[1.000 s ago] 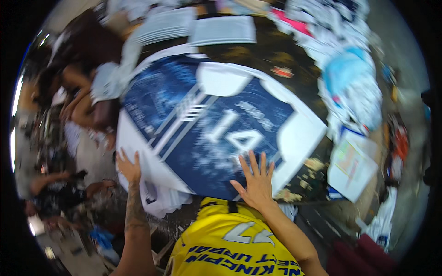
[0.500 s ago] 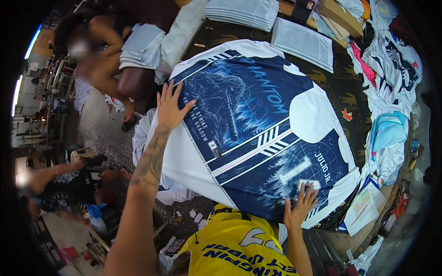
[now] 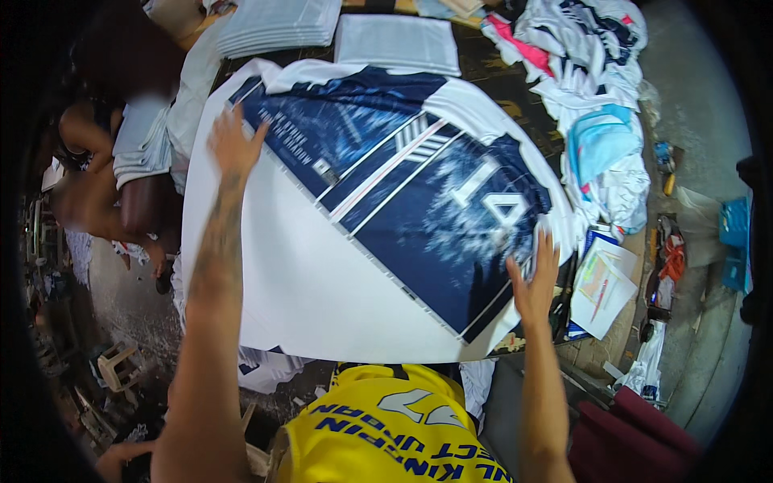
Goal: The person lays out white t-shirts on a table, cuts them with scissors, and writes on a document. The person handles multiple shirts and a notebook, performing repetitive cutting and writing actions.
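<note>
My dark bench (image 3: 501,95), covered in cloth.
Across its middle and near side I have a navy-and-white printed cloth (image 3: 439,205) spread wide; far left lies a pale folded stack (image 3: 278,30), right of that a flatter folded pile (image 3: 396,45), along the right a garment heap (image 3: 592,48), and nearer, papers (image 3: 602,291).

Table (image 3: 503,84): before me, the fabric sheet (image 3: 419,217) spread across it.
My left hand (image 3: 233,145): on the sheet's far left part.
My right hand (image 3: 535,282): at the sheet's right edge, nearer my body than the left.
Left stack (image 3: 278,28): behind the sheet.
Right stack (image 3: 396,44): beside the left stack, also behind the sheet.
Cloth heap (image 3: 576,48): along the table's right side.
Papers (image 3: 604,290): right of my right hand, nearer me than the heap.
Stool (image 3: 121,366): left of my left forearm.
</note>
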Available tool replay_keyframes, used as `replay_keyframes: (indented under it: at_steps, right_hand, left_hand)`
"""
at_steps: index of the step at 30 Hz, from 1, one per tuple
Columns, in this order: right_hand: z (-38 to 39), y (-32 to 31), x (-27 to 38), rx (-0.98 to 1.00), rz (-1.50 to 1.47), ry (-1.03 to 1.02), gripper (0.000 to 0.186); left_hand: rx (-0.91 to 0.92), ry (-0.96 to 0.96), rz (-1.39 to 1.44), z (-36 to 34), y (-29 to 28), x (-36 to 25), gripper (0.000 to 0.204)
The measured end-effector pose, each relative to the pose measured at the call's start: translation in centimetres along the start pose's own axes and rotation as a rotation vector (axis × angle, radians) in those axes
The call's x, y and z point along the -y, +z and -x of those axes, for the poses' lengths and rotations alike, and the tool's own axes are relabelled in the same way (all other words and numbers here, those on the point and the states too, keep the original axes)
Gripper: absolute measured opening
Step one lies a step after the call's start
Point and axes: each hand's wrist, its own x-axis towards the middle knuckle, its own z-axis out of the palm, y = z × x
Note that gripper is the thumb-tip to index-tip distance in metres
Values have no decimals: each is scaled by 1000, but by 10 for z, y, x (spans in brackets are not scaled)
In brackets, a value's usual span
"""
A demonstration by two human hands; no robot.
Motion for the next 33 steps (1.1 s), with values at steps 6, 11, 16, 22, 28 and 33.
replay_keyframes:
  at_steps: [6, 11, 16, 22, 28, 33]
  right_hand:
    - [178, -20, -88, 136, 54, 299, 79]
    - [161, -32, -165, 51, 34, 408, 41]
    - [155, -79, -224, 429, -628, 540, 29]
    - [268, -160, -242, 927, -637, 526, 53]
    - [251, -132, -193, 1419, -386, 136, 68]
    - [214, -96, -148, 1355, -382, -8, 71]
  left_hand:
    - [-31, -143, 396, 363, -67, -51, 42]
    - [525, 689, 594, 505, -105, -176, 51]
    - [332, 783, 314, 509, -102, -229, 33]
    - [87, 575, 680, 543, -110, -221, 17]
    - [189, 364, 667, 558, -134, -233, 18]
    - [154, 397, 584, 568, -138, -243, 19]
